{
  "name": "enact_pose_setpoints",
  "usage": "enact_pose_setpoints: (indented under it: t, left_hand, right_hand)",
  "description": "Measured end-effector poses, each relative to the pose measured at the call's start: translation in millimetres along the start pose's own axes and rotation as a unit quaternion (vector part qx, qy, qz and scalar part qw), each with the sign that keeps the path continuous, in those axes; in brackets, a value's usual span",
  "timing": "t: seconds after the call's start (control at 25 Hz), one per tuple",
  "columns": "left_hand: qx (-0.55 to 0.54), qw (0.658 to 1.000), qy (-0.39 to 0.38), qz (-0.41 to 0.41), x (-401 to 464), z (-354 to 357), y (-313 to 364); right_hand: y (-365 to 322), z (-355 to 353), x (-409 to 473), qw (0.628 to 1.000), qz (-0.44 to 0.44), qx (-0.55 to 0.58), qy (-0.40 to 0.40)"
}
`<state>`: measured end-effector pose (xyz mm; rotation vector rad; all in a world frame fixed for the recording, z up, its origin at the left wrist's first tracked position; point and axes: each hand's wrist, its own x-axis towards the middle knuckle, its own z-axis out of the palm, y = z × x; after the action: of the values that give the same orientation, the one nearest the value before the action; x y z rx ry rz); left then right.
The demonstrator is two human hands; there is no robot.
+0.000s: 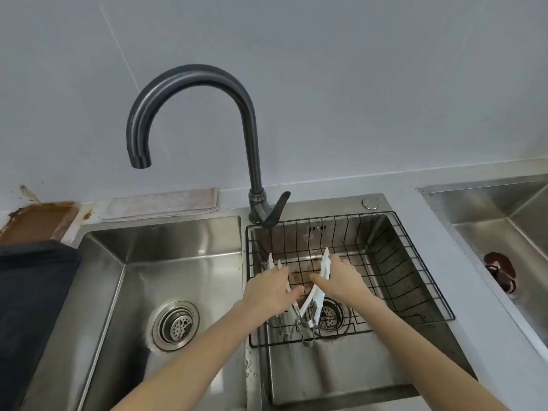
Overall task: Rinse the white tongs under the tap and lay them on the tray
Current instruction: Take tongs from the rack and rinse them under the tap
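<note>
Both hands reach into the black wire basket (pixel 415 241) set in the right sink basin. My right hand (pixel 341 277) grips a pair of white tongs (pixel 325 264), whose toothed tip points up and away. My left hand (pixel 271 287) rests on a second pair of white tongs (pixel 270 262) lying at the basket's left side; whether the fingers close round it I cannot tell. The metal hinge ends (pixel 307 324) of the tongs cross near the drain. The dark gooseneck tap (pixel 189 81) has its spout over the left basin, and no water runs.
The left basin (pixel 178 256) has a drain strainer (pixel 175 325). A dark tray (pixel 29 292) lies at the far left beside a brown board (pixel 38 221). A folded cloth (pixel 160 204) sits behind the sink. Another steel basin (pixel 504 226) at right holds a dark red object (pixel 501 271).
</note>
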<state>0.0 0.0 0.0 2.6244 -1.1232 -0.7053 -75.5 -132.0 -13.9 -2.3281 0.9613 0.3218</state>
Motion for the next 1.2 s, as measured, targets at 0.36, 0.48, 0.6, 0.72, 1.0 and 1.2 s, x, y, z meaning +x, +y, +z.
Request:
enact_pose_setpoints:
  t: [0.36, 0.48, 0.6, 0.72, 1.0, 1.2]
  left_hand:
    - [0.027, 0.998, -0.053, -0.031, 2.1, 14.8, 1.8]
    - [0.021, 0.998, -0.058, -0.033, -1.9, 10.9, 6.9]
    - [-0.006, 0.997, -0.06, -0.039, -5.1, 7.1, 8.2]
    - [-0.076, 0.995, -0.053, -0.042, -10.3, 2.8, 9.3]
    - [-0.352, 0.933, -0.003, -0.078, -33.2, -15.6, -11.1]
    - [-0.476, 0.864, 0.059, -0.156, -53.0, -30.4, -45.7]
  right_hand:
    - [-0.4, 9.5, 2.2, 0.994, 0.062, 0.082, -0.029]
    - [-2.7, 8.8, -2.6, 0.993, 0.061, 0.097, -0.041]
    - [-4.5, 6.1, -8.2, 0.992, 0.057, 0.11, -0.029]
    - [-8.5, -0.7, -14.8, 0.992, 0.047, 0.118, 0.003]
    - [-41.6, -7.5, -33.9, 0.989, -0.007, 0.14, 0.042]
    - [-77.2, 5.6, -49.6, 0.986, -0.063, 0.149, 0.041]
